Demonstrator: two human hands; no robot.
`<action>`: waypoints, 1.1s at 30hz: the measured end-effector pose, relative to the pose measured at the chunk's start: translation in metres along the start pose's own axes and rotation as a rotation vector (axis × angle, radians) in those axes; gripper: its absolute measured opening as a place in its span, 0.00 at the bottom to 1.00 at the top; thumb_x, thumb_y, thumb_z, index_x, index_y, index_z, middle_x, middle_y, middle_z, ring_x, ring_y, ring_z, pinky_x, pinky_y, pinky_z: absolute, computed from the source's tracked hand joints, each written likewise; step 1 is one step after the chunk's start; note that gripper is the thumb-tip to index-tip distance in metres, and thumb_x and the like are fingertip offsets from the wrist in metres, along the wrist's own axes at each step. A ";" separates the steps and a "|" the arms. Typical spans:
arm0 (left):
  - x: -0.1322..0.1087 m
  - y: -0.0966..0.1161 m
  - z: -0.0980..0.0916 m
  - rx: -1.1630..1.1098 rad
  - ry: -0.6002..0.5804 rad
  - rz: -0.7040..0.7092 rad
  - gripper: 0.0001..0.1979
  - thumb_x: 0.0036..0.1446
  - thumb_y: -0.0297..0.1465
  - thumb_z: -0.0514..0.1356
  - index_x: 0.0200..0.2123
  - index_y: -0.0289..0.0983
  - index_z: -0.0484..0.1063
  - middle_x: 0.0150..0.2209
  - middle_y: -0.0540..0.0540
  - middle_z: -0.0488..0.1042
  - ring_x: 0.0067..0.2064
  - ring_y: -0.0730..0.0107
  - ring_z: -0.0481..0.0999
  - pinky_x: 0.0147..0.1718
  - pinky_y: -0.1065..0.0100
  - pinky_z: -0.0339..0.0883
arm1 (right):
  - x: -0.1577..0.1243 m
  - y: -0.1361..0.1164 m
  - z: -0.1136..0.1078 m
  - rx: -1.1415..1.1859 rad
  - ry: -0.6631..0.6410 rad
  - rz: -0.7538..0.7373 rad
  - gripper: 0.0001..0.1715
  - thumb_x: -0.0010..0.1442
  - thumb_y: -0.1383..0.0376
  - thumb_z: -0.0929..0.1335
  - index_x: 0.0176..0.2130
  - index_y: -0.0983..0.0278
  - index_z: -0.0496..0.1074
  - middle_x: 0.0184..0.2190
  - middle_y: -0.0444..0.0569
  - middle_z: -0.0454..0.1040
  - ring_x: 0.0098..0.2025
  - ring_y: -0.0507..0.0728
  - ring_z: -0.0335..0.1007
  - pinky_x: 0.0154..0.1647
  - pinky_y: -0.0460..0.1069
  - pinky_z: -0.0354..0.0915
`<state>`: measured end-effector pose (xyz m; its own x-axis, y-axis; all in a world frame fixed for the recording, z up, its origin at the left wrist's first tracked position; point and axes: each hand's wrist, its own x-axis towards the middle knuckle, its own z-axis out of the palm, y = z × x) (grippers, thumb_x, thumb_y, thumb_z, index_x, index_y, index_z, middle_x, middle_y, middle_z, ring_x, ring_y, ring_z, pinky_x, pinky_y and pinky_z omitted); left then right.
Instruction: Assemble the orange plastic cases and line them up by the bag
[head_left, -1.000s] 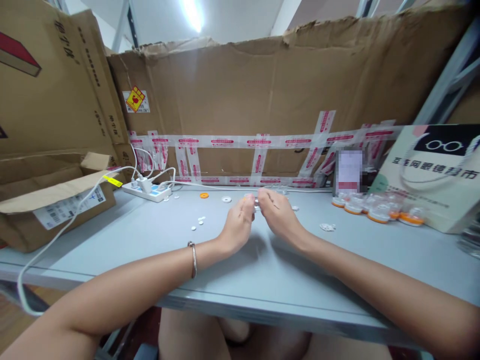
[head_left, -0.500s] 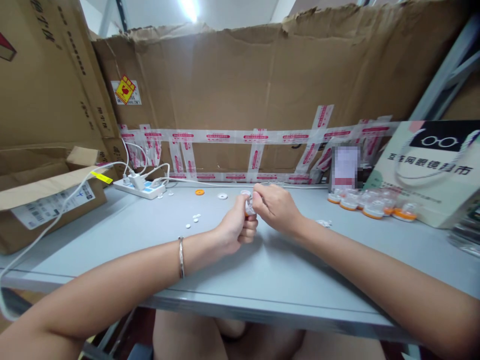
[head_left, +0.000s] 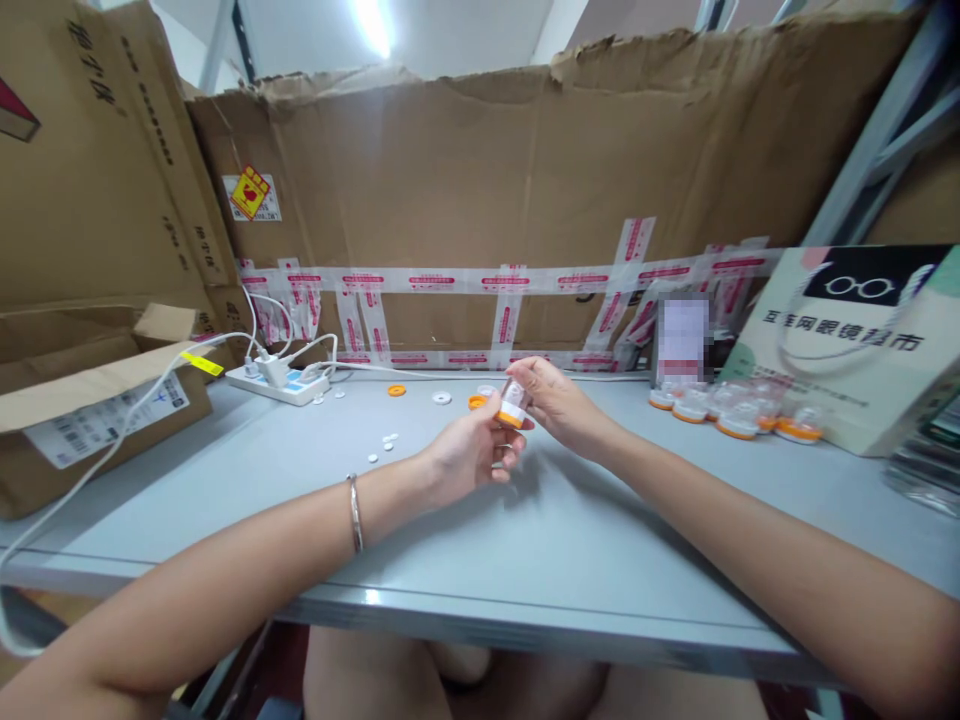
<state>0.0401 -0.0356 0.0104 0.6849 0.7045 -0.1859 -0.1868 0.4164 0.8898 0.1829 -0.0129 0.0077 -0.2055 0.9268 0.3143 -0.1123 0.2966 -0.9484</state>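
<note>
A small clear vial with an orange base (head_left: 513, 402) is held between both hands above the middle of the grey table (head_left: 525, 540). My left hand (head_left: 471, 452), with a bracelet on its wrist, pinches the vial's orange bottom. My right hand (head_left: 556, 402) grips the vial's clear top from the right. An orange ring (head_left: 397, 390), a white ring (head_left: 442, 398) and another orange piece (head_left: 476, 402) lie on the table just behind the hands. Several small white discs (head_left: 384, 446) lie to the left.
A row of finished orange-based vials (head_left: 731, 410) stands at the right in front of a paper bag (head_left: 862, 340). A power strip with cables (head_left: 276, 378) and an open carton (head_left: 82, 400) sit at the left. Taped cardboard (head_left: 487, 220) walls off the back.
Both hands have lifted slightly off the table and tilted the vial, so its orange base and clear body now show between the fingers. The view has shifted a little.
</note>
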 end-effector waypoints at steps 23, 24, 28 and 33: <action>0.013 -0.002 -0.030 0.294 -0.031 0.244 0.14 0.46 0.35 0.63 0.37 0.37 0.70 0.40 0.47 0.69 0.38 0.76 0.66 0.33 0.75 0.55 | -0.008 -0.007 -0.008 0.020 -0.202 -0.024 0.19 0.57 0.53 0.62 0.42 0.62 0.67 0.40 0.52 0.74 0.36 0.54 0.71 0.33 0.49 0.64; 0.014 -0.002 -0.031 0.309 -0.024 0.252 0.14 0.46 0.36 0.63 0.37 0.37 0.70 0.40 0.47 0.69 0.38 0.76 0.67 0.33 0.75 0.55 | -0.008 -0.007 -0.009 0.002 -0.202 -0.030 0.19 0.57 0.53 0.62 0.42 0.62 0.67 0.39 0.51 0.74 0.37 0.54 0.70 0.35 0.49 0.65; 0.014 -0.001 -0.031 0.430 0.030 0.350 0.17 0.46 0.37 0.62 0.40 0.37 0.69 0.41 0.47 0.69 0.36 0.77 0.66 0.30 0.75 0.54 | -0.008 -0.007 -0.013 -0.163 -0.238 -0.052 0.20 0.54 0.56 0.66 0.45 0.60 0.65 0.38 0.47 0.75 0.36 0.52 0.71 0.41 0.51 0.64; 0.013 0.000 -0.029 0.576 0.137 0.448 0.13 0.47 0.36 0.61 0.34 0.33 0.69 0.34 0.47 0.71 0.36 0.76 0.68 0.36 0.74 0.59 | -0.006 -0.005 -0.009 -0.215 -0.164 -0.063 0.19 0.48 0.59 0.69 0.40 0.61 0.64 0.38 0.49 0.74 0.41 0.56 0.71 0.44 0.53 0.64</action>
<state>0.0287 -0.0097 -0.0037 0.5285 0.8173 0.2297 -0.0030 -0.2688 0.9632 0.1935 -0.0178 0.0100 -0.3610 0.8605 0.3596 0.0753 0.4112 -0.9084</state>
